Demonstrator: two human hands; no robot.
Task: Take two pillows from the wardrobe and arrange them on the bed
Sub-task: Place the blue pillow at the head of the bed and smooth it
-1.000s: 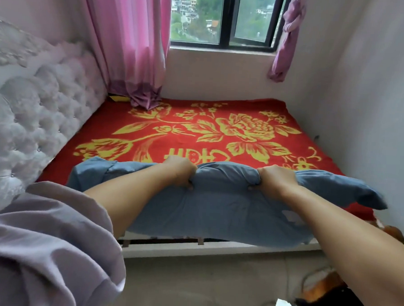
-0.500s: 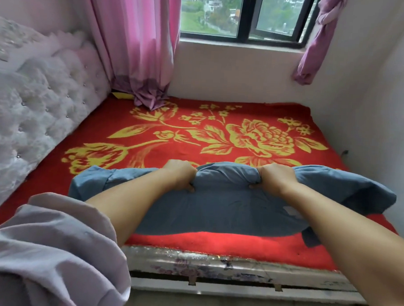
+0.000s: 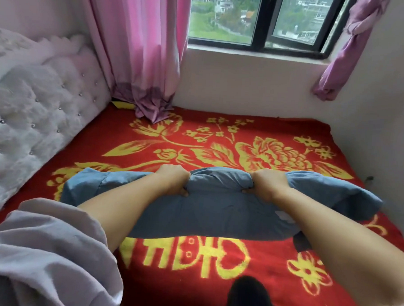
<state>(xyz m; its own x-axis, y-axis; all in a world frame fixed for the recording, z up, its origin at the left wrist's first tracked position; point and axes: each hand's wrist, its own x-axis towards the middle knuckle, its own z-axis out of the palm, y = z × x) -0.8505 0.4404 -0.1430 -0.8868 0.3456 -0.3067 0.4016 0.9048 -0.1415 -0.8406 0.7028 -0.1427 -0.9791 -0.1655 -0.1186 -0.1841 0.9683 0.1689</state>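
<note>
Since the earlier frames you carried the pillow [image 3: 217, 205] farther in over the bed [image 3: 213, 270], so that its edge frame dropped out of sight below and the red blanket [image 3: 135, 147] now lay under both arms.

From the head camera, the only view, your left hand [image 3: 174, 178] and right hand [image 3: 268, 184] were both clamped on the far edge of the blue pillow, fingers curled over the top, thumbs tucked underneath on your side. It sagged outward from each grip and hung loose between your fists and your body, so it looked light, soft and limp (no stiffness to help you steer it). Bunched fabric was a fair hold; I'd judge the corners beyond each fist would flop on release. Both forearms reached straight forward, roughly level, wrists bent down. The tufted headboard [image 3: 34, 120] stood well off beyond your left grip, which is likely where the pillow belonged. No second pillow was in view.
</note>
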